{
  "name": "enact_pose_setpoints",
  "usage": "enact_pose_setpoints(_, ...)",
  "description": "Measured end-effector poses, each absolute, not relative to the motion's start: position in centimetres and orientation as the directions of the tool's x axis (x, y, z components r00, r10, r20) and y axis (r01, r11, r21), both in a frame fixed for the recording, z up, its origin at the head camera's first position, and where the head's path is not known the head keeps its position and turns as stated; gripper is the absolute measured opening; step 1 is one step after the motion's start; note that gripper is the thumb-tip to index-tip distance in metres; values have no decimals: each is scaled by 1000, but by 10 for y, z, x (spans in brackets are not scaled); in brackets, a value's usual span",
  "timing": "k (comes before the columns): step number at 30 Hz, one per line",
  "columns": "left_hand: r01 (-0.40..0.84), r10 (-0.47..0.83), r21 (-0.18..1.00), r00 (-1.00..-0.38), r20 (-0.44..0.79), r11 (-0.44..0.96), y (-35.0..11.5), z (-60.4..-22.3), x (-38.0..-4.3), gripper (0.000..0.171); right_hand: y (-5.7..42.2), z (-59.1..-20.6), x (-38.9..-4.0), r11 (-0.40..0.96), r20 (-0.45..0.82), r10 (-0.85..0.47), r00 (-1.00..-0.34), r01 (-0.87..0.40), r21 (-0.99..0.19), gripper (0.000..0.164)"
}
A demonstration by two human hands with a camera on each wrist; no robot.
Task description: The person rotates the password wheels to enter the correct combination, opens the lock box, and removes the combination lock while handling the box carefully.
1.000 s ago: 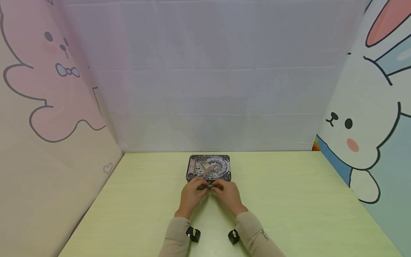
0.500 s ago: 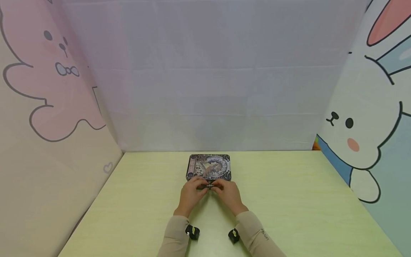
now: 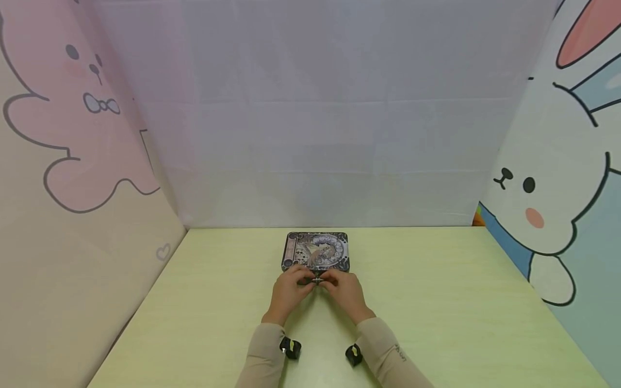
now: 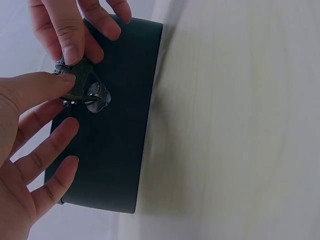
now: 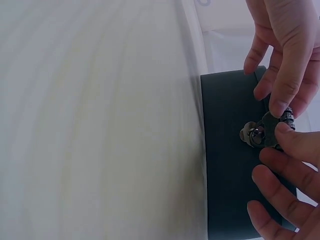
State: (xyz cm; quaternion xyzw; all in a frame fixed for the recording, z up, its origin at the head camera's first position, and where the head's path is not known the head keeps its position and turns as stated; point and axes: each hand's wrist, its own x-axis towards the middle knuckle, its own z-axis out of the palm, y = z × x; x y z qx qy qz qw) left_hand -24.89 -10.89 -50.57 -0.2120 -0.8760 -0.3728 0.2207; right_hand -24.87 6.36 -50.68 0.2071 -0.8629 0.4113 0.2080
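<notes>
Pale yellow-green worktop (image 3: 436, 302) runs back to a whitish cloth backdrop (image 3: 310, 118). Near its far edge, centred, sits a dark box with a printed lid (image 3: 315, 252). A small combination padlock (image 5: 270, 127) hangs at the metal clasp (image 5: 247, 134) on the box's near side. Left hand (image 3: 287, 293) and right hand (image 3: 345, 291) both pinch it between thumb and fingers. Compared with half a second ago, hands and box keep their places; only the head view has shifted slightly.
</notes>
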Motion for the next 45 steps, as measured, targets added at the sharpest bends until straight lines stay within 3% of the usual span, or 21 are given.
enact_pose_setpoints(12, 554, 156, 536, -773, 614, 637, -106, -514, -249, 24, 63, -507, -252, 574, 537, -178, -825, -530, -624, 9)
enact_pose_setpoints(24, 578, 152, 512, -743, 651, 636, -104, -511, -247, 22, 63, -510, -252, 574, 537, -180, -824, -531, -623, 8)
enact_pose_setpoints(45, 532, 162, 533, -791, 590, 659, -107, -509, -247, 16, 64, -510, -252, 570, 542, -183, -820, -538, -621, 8)
